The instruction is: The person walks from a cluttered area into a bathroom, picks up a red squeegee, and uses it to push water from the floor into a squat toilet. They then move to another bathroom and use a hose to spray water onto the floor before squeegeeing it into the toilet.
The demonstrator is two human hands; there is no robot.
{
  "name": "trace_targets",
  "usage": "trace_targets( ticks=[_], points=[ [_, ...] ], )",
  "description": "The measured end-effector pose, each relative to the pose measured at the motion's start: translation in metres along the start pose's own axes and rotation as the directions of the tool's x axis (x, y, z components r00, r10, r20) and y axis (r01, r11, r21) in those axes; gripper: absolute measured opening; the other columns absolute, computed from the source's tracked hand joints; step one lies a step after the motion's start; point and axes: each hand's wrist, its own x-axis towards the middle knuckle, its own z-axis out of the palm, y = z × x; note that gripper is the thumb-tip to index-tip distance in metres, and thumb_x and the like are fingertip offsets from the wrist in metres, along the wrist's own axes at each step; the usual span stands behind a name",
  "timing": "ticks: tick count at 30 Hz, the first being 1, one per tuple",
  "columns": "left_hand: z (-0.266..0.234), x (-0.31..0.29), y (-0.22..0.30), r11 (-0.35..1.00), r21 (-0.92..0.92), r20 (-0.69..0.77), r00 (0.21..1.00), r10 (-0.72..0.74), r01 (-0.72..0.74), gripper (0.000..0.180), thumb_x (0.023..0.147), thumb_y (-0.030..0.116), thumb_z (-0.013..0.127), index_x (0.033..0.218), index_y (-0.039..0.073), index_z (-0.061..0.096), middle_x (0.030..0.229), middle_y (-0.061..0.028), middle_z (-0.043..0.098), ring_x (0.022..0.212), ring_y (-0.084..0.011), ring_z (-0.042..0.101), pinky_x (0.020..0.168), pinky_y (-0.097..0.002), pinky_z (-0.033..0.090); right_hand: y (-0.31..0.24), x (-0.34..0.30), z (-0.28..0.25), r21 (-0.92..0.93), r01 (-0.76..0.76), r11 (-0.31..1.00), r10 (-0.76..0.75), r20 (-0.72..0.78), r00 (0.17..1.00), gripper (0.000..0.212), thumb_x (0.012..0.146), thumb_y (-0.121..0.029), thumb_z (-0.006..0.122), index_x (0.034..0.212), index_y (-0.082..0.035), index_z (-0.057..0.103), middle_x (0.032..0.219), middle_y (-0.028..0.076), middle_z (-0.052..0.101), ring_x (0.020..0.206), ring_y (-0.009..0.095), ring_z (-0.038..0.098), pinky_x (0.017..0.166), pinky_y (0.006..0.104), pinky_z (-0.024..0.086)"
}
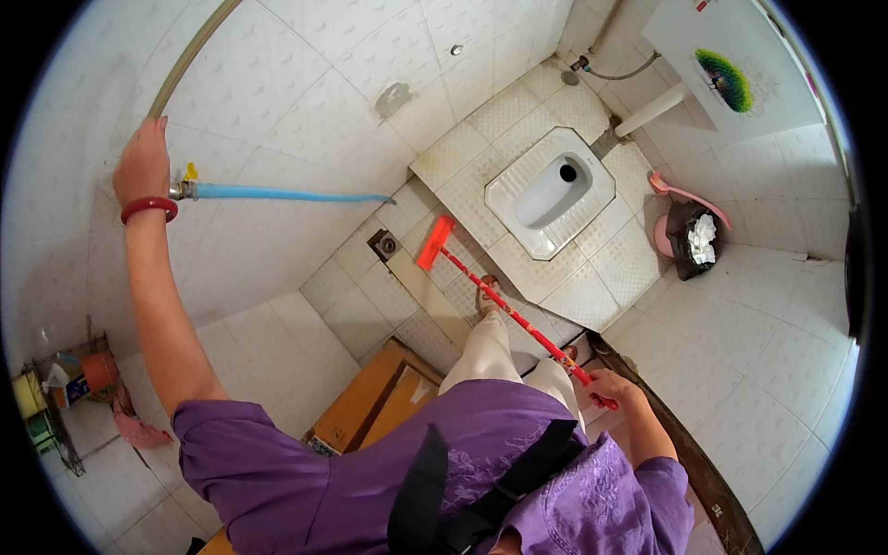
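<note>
My right hand (612,387) is closed round the upper end of a long-handled red floor brush (509,314). Its flat orange-red head rests on the tiles near the raised step; whether it has bristles or a blade I cannot make out. High on the left, my left hand (143,166) wears a red bangle and is closed at the lower end of a tan hose (190,57). Beside that wrist, a wall tap with a yellow lever (191,172) feeds a blue hose (287,193) that runs down towards the floor. My fingers partly hide the tan hose's end.
A white squat toilet (499,199) is set in the tiled step. Right of it are a pink bin with a black bag (683,264) and a pink brush (689,195). A floor drain (385,244), a wooden stool (365,398) and a wire rack (65,453) lie leftward.
</note>
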Motion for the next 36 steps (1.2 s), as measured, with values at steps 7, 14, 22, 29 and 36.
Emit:
trace_targets(
  ticks=[7, 14, 22, 29, 36],
  points=[
    [0.03, -0.033, 0.073, 0.82, -0.042, -0.471, 0.735, 0.488, -0.571, 0.016, 0.079, 0.025, 0.047, 0.075, 0.011, 0.054, 0.075, -0.0048, 0.056, 0.074, -0.0227, 0.053, 0.058, -0.0358, 0.042, 0.005, 0.007, 0.01, -0.019, -0.02, 1.0, 0.02, -0.022, 1.0, 0.012, 0.068, -0.009, 0.05, 0.074, 0.0, 0.051, 0.06, 0.007, 0.053, 0.05, 0.014, 0.053, 0.042, 0.0274, 0.045],
    [0.223, -0.109, 0.126, 0.794, 0.136, 0.888, 0.428, 0.168, -0.592, 0.016, 0.077, 0.018, 0.053, 0.089, 0.013, 0.063, 0.09, -0.0052, 0.062, 0.082, -0.0209, 0.06, 0.065, -0.0357, 0.046, 0.009, 0.017, 0.029, 0.014, -0.072, 0.997, 0.072, -0.045, 0.996, 0.022, 0.068, -0.013, 0.051, 0.085, 0.0, 0.054, 0.062, 0.007, 0.055, 0.051, 0.014, 0.054, 0.043, 0.0272, 0.046],
    [0.272, -0.151, 0.249, 0.878, -0.033, 0.931, 0.306, 0.201, -0.477, 0.019, 0.074, 0.016, 0.058, 0.09, 0.01, 0.063, 0.091, -0.0085, 0.062, 0.081, -0.0225, 0.06, 0.062, -0.0364, 0.049, 0.011, 0.032, 0.057, 0.141, -0.033, 0.99, 0.025, 0.052, 0.998, 0.028, 0.069, -0.016, 0.052, 0.092, -0.001, 0.052, 0.065, 0.008, 0.055, 0.05, 0.015, 0.054, 0.042, 0.0275, 0.046],
    [0.286, -0.153, 0.279, 0.966, -0.139, 0.869, 0.441, 0.225, -0.219, 0.02, 0.077, 0.014, 0.052, 0.094, 0.008, 0.062, 0.095, -0.0132, 0.06, 0.087, -0.0258, 0.059, 0.067, -0.0363, 0.048, 0.036, 0.093, 0.094, -0.108, -0.006, 0.994, 0.001, -0.043, 0.999, 0.027, 0.069, -0.017, 0.048, 0.087, 0.002, 0.056, 0.073, 0.019, 0.059, 0.062, 0.027, 0.059, 0.052, 0.0372, 0.048],
    [0.279, -0.115, 0.267, 0.92, -0.358, 0.87, 0.414, 0.267, 0.158, 0.021, 0.078, 0.017, 0.053, 0.083, -0.002, 0.058, 0.07, -0.0168, 0.059, 0.061, -0.0261, 0.059, 0.053, -0.0357, 0.046, 0.067, 0.066, 0.076, -0.194, 0.139, 0.971, -0.173, -0.173, 0.97, 0.028, 0.067, -0.02, 0.049, 0.081, 0.003, 0.057, 0.074, 0.022, 0.058, 0.067, 0.033, 0.059, 0.064, 0.0391, 0.046]
  ],
)
